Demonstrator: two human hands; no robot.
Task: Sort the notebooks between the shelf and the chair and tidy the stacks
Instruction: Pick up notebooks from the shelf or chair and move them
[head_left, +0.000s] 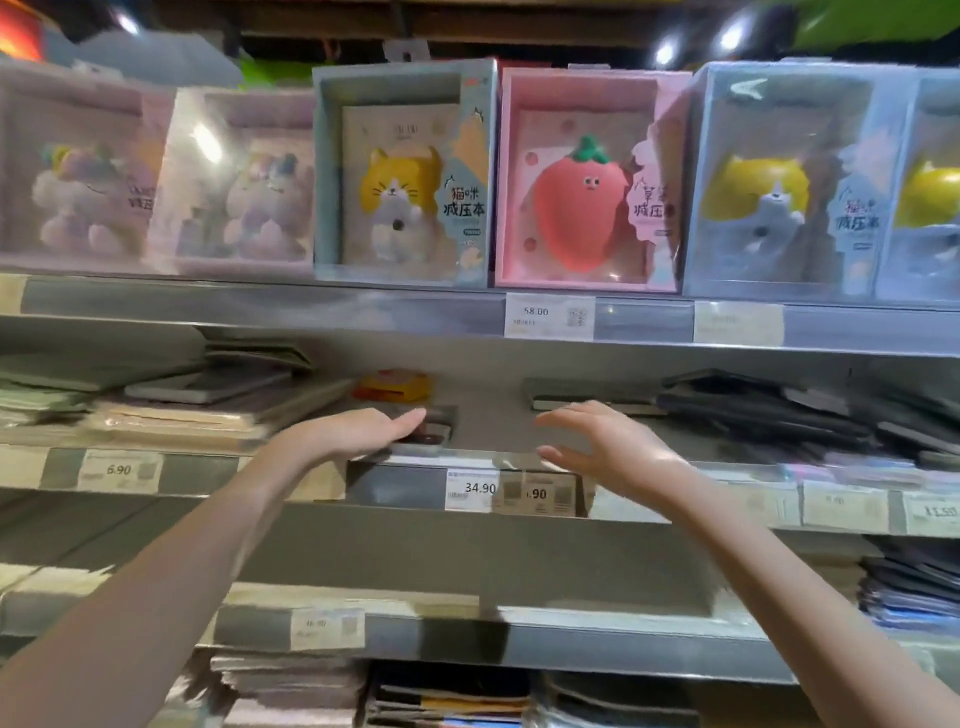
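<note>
Both my hands reach into the middle shelf (311, 473) of a shop rack. My left hand (358, 428) is flat, fingers straight, lying on a low dark stack of notebooks (431, 434) at the shelf's front. My right hand (602, 441) hovers just right of it with fingers spread and slightly bent, holding nothing, above a bare patch of shelf. A pale stack of notebooks (208, 410) lies to the left. Dark notebooks (779, 410) lie in a loose slanted heap to the right. The chair is out of view.
The upper shelf carries boxed squishy-toy notebooks: a cat box (402, 176) and a pink strawberry box (587, 182). A small yellow and red item (395, 387) sits at the back behind my left hand. Price tags (470, 488) line the shelf edges. More notebook stacks (447, 696) fill the lower shelves.
</note>
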